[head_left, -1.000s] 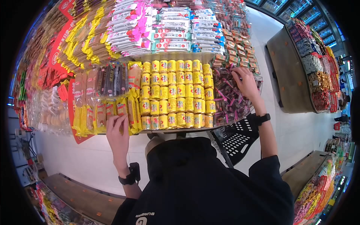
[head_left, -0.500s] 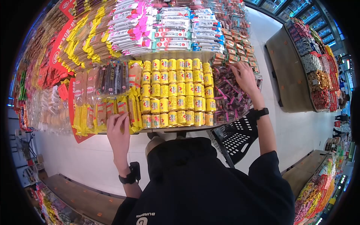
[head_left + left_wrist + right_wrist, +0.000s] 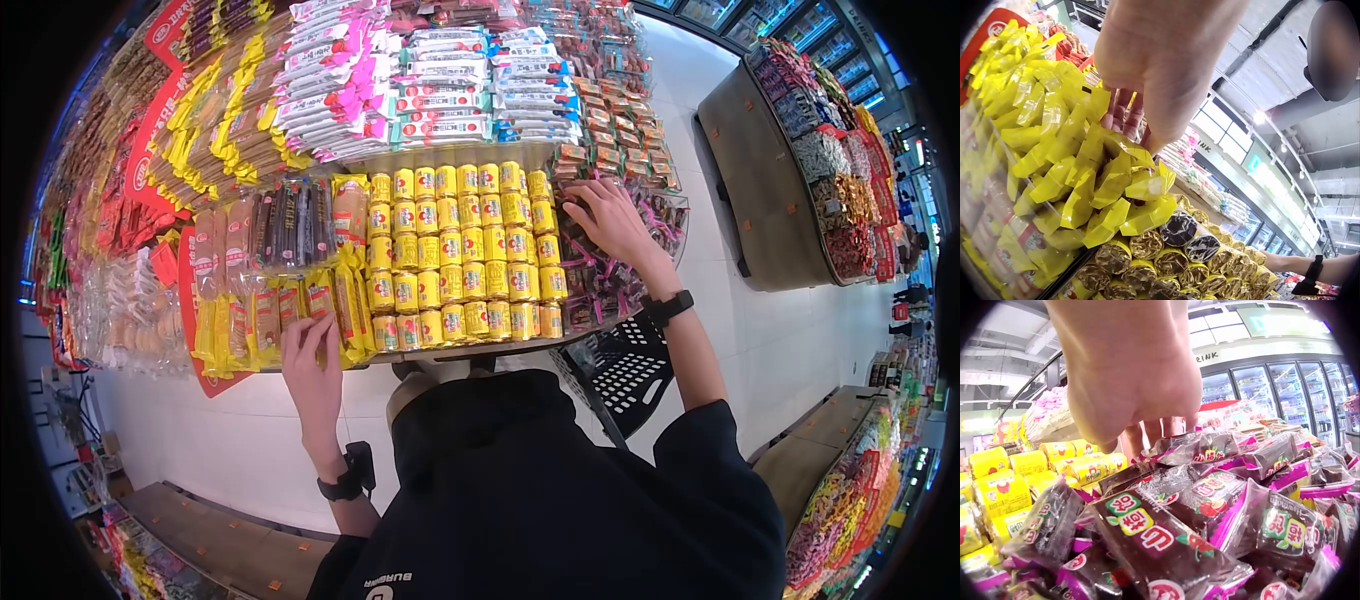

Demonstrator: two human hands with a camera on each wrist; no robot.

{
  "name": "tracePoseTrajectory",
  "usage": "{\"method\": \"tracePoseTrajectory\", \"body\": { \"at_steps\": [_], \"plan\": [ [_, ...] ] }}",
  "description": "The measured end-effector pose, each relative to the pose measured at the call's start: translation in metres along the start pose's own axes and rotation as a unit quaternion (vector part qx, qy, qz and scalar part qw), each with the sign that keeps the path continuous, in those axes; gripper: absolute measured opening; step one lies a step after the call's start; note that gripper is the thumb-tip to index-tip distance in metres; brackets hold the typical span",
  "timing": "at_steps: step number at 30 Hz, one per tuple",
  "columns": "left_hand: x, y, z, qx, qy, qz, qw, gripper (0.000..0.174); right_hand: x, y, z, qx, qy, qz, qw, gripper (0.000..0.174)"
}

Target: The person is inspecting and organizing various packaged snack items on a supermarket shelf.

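Note:
My left hand rests at the front edge of the display, its fingers loosely bent over yellow-wrapped snack packets. In the left wrist view its fingertips are partly hidden behind the yellow wrapper ends. My right hand lies over a heap of dark hawthorn candies in clear wrappers with pink ends. Its fingers reach left, near the stacked yellow rolls. In the right wrist view the palm is above the dark candies, and the fingertips are hidden behind them.
Pink and white snack sticks and small orange-brown packets fill the back of the display. A black shopping basket stands below its right front edge. Another stocked display is across the aisle at right.
My right hand has moved left over the dark candies, toward the yellow rolls, and its fingers now spread leftward. The left hand has stayed at the yellow packets.

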State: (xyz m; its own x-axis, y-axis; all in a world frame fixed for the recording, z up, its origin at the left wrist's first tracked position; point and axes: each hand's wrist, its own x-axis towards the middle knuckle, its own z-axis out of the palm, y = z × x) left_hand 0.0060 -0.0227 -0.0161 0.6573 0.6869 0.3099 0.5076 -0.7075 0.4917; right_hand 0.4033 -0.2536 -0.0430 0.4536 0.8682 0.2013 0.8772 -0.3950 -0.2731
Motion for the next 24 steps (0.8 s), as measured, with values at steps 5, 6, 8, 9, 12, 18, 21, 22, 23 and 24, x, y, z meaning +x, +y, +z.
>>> {"method": "tracePoseTrajectory", "body": {
  "at_steps": [5,6,8,9,12,18,21,22,23,24],
  "plan": [
    [-0.001,0.000,0.000,0.002,0.010,-0.001,1.000,0.018,-0.019,0.009,-0.014,0.018,0.163,0.035,0.986,0.025],
    [-0.001,0.001,0.000,-0.011,0.008,-0.013,1.000,0.017,-0.026,0.015,-0.015,0.035,0.189,0.052,0.980,0.020],
    [-0.001,0.001,0.001,-0.011,0.013,-0.008,1.000,0.017,-0.043,0.031,-0.018,0.095,0.214,0.122,0.964,0.015],
    [0.000,0.000,0.002,-0.010,0.015,-0.005,1.000,0.017,-0.053,0.037,-0.020,0.138,0.210,0.176,0.952,0.015],
    [0.001,0.000,0.001,-0.010,0.018,-0.005,1.000,0.017,-0.076,0.039,-0.024,0.138,0.251,0.246,0.926,0.015],
    [0.002,0.004,0.001,-0.023,0.016,-0.026,0.999,0.016,-0.101,0.033,-0.015,0.196,0.283,0.267,0.900,0.017],
    [0.003,0.004,0.000,-0.013,0.015,-0.019,1.000,0.015,-0.100,0.019,-0.014,0.116,0.308,0.211,0.921,0.017],
    [0.004,0.006,0.000,-0.014,0.013,-0.021,1.000,0.015,-0.098,0.014,-0.014,0.107,0.317,0.203,0.920,0.015],
    [0.003,0.007,-0.001,-0.013,0.009,-0.023,1.000,0.014,-0.096,0.007,-0.014,0.107,0.324,0.203,0.918,0.015],
    [0.003,0.010,-0.003,-0.014,0.004,-0.030,0.999,0.014,-0.095,-0.001,-0.014,0.107,0.330,0.203,0.916,0.015]
  ]
}}
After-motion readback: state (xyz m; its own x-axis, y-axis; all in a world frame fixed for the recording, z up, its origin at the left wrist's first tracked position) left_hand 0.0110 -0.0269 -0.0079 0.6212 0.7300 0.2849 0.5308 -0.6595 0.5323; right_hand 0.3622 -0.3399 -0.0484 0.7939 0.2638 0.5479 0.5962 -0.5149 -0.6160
